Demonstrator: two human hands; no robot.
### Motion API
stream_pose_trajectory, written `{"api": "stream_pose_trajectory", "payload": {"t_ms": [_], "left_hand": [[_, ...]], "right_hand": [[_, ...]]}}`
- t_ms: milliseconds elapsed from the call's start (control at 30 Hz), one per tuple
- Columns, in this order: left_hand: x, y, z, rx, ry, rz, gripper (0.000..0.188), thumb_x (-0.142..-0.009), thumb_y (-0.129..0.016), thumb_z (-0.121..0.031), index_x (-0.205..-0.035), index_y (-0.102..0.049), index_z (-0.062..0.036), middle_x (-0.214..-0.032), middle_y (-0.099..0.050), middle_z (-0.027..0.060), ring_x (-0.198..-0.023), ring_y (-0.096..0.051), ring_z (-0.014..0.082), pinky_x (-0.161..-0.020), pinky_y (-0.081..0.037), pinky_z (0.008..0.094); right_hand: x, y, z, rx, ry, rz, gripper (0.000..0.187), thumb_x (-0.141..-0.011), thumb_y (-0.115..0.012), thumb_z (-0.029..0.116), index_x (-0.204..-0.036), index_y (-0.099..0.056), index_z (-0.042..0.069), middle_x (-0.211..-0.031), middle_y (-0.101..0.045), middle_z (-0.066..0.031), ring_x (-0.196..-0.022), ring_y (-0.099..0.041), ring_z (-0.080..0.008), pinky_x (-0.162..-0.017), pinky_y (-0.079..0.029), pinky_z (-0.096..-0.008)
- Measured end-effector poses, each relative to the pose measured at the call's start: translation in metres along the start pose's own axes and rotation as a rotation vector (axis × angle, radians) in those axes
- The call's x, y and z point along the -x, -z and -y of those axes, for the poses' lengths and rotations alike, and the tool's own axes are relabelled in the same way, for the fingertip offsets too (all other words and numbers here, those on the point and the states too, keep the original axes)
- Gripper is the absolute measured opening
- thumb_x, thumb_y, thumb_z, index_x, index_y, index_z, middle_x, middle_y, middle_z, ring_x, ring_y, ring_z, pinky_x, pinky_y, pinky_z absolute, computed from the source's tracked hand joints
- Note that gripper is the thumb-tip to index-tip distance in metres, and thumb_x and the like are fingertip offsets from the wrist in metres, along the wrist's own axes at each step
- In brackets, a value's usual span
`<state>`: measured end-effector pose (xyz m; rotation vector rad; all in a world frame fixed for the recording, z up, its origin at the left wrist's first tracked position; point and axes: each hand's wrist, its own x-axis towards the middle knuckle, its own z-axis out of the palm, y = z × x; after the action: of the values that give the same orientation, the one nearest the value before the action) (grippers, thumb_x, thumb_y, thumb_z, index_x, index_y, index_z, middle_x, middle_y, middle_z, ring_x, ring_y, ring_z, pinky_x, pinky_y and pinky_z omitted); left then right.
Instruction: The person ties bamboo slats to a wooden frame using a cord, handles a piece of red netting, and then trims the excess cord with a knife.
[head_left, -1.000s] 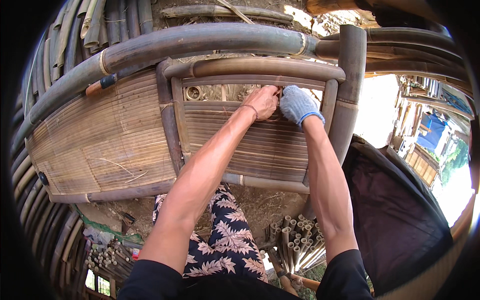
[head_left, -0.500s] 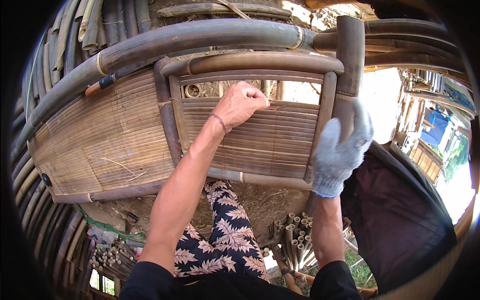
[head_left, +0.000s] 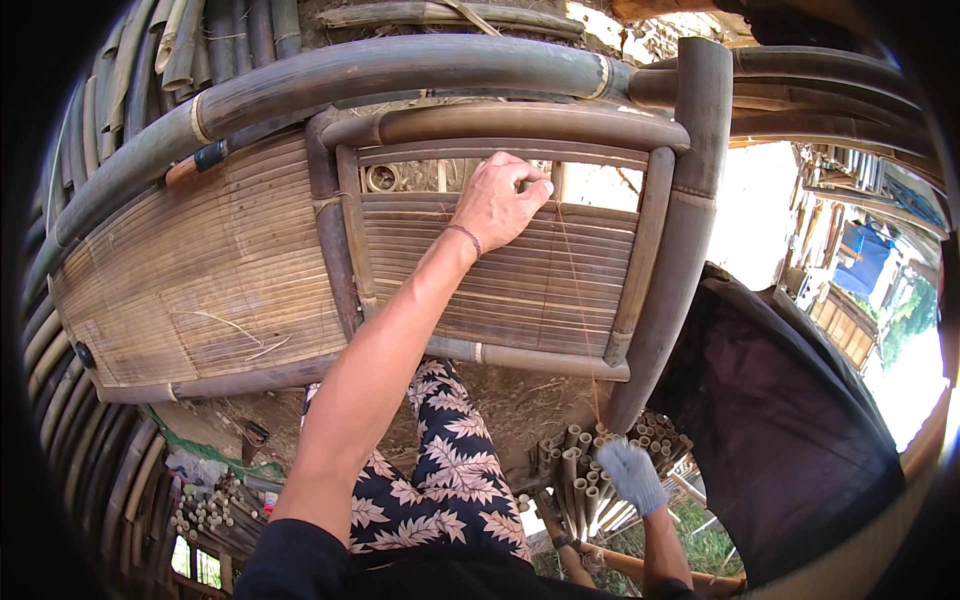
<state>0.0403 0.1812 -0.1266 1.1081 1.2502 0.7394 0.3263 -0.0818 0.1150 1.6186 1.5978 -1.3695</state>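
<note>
My bare left hand (head_left: 503, 198) is closed in a pinch at the upper edge of the slatted panel (head_left: 480, 290), set within a bamboo frame (head_left: 640, 270). A thin reddish thread (head_left: 575, 280) stretches from its fingertips down across the slats. The thread's other end runs to my right hand (head_left: 632, 475), which wears a grey knit glove and is closed low down, below the frame's bottom rail. Between the panel's top slat and the frame's upper rail lies an open gap. The slats right under my left hand are partly hidden.
A wider slatted panel (head_left: 210, 270) adjoins on the left, with loose strips on it. An orange-and-black handle (head_left: 195, 163) rests by the long bamboo rail (head_left: 400, 75). Cut bamboo tubes (head_left: 575, 465) stand below. Dark cloth (head_left: 770, 430) hangs at the right.
My right hand has dropped from beside the thick bamboo post to below the frame, drawing the thread out long. My left hand has shifted slightly right.
</note>
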Motion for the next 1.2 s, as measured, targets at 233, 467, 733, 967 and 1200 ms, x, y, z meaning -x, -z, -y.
{"api": "stream_pose_trajectory", "payload": {"t_ms": [233,467,733,967,1200], "left_hand": [[0.005,-0.023,0.028,-0.320,-0.145,0.069,0.030,-0.101,-0.050,-0.032,-0.096,-0.070,-0.0109,-0.093,-0.068,0.0065,-0.097,-0.057,0.0255,-0.099,-0.028,0.0427],[0.005,-0.024,0.035,-0.348,-0.190,0.030,0.027,-0.099,-0.054,-0.035,-0.098,-0.072,-0.0135,-0.094,-0.069,0.0041,-0.097,-0.057,0.0246,-0.099,-0.029,0.0427],[0.004,-0.023,0.037,-0.368,-0.248,0.016,0.030,-0.100,-0.052,-0.034,-0.118,-0.068,-0.0161,-0.105,-0.070,0.0061,-0.104,-0.057,0.0252,-0.102,-0.028,0.0446],[0.010,-0.018,0.032,-0.376,-0.268,0.062,0.029,-0.100,-0.051,-0.031,-0.120,-0.067,-0.0158,-0.101,-0.069,0.0063,-0.103,-0.058,0.0244,-0.107,-0.027,0.0484],[0.008,-0.019,0.032,-0.380,-0.201,0.116,0.027,-0.099,-0.051,-0.033,-0.114,-0.069,-0.0180,-0.102,-0.069,0.0049,-0.102,-0.059,0.0255,-0.108,-0.026,0.0503]], "right_hand": [[0.094,-0.015,-0.036,0.559,-0.735,0.232,0.022,-0.087,-0.062,0.022,-0.102,-0.069,0.007,-0.103,-0.066,-0.0167,-0.099,-0.064,-0.0352,-0.086,-0.052,-0.0468],[-0.136,0.069,0.109,0.339,0.001,-0.900,0.038,-0.084,-0.073,0.023,-0.115,-0.060,0.007,-0.102,-0.064,-0.0139,-0.095,-0.062,-0.0345,-0.086,-0.049,-0.0449],[-0.276,0.086,0.135,0.660,-0.121,-0.939,0.030,-0.092,-0.061,0.035,-0.092,-0.068,0.006,-0.086,-0.065,-0.0135,-0.083,-0.066,-0.0321,-0.076,-0.052,-0.0446],[-0.278,0.097,0.116,0.294,0.159,-0.659,0.021,-0.089,-0.064,0.020,-0.083,-0.058,0.001,-0.074,-0.061,-0.0161,-0.067,-0.063,-0.0345,-0.063,-0.054,-0.0434],[-0.233,0.148,0.137,0.271,0.283,-0.404,0.010,-0.089,-0.064,0.011,-0.089,-0.060,0.002,-0.084,-0.059,-0.0065,-0.087,-0.063,-0.0263,-0.079,-0.053,-0.0406]]}}
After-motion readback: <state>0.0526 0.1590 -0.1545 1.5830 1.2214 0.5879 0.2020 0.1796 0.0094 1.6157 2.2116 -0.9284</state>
